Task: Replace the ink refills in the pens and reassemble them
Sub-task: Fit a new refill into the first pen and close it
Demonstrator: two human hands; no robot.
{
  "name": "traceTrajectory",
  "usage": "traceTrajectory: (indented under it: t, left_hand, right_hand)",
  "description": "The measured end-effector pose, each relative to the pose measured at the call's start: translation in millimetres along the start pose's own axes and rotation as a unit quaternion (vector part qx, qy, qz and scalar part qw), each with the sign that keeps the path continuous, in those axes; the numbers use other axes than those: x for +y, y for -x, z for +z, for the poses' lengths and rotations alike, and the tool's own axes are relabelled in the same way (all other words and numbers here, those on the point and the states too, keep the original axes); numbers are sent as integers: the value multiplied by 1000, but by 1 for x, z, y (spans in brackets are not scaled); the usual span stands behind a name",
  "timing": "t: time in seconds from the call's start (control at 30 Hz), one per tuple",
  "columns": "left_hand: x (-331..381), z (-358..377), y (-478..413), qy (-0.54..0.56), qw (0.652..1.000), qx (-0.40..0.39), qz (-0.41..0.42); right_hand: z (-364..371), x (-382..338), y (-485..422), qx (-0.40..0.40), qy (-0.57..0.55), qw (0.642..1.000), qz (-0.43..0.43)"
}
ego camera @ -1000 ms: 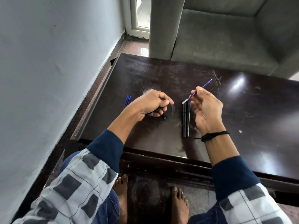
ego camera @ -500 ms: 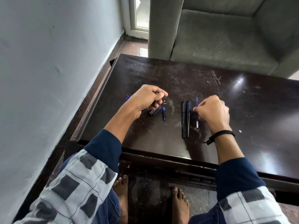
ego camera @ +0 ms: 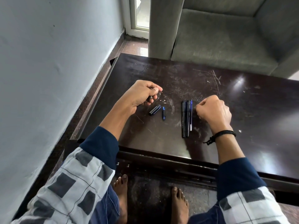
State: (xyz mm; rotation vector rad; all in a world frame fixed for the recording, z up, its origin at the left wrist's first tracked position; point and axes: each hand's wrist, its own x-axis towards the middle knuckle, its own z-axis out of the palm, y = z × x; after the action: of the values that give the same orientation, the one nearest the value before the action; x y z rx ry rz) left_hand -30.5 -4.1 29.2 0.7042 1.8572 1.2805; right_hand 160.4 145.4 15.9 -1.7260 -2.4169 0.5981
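We wore the single wide-angle camera on our head, and it faced forward and steeply down from close above the dark counter, with our left hand and right hand near mid-frame, the floor beneath and the armchair beyond.

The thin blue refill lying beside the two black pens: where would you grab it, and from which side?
Probably pinch the refill near its middle, from above and from its right, where the right hand is. It lies flat and thin on the table, and the black pens crowd its left side, leaving only the right free.
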Motion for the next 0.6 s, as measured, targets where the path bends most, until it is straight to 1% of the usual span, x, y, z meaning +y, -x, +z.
traceTrajectory:
  t: [0.13,0.2,0.3,0.4,0.6]
  left_hand:
    - [2,-26,-2,10,999,35,22]
    - [1,-42,-3,18,998,64,22]
    - [-2,-54,-1,24,996,89,-3]
    - [-2,-57,0,26,995,89,-30]
    - [-3,-67,3,-13,992,123,-41]
  right_hand:
    - [-3,-9,9,42,-25,998,-47]
    - [0,-15,12,32,-39,994,-92]
    - [9,-26,18,-8,-42,988,-149]
    - [21,-35,24,-37,-30,983,-177]
    - [35,-57,42,-50,-14,968,-247]
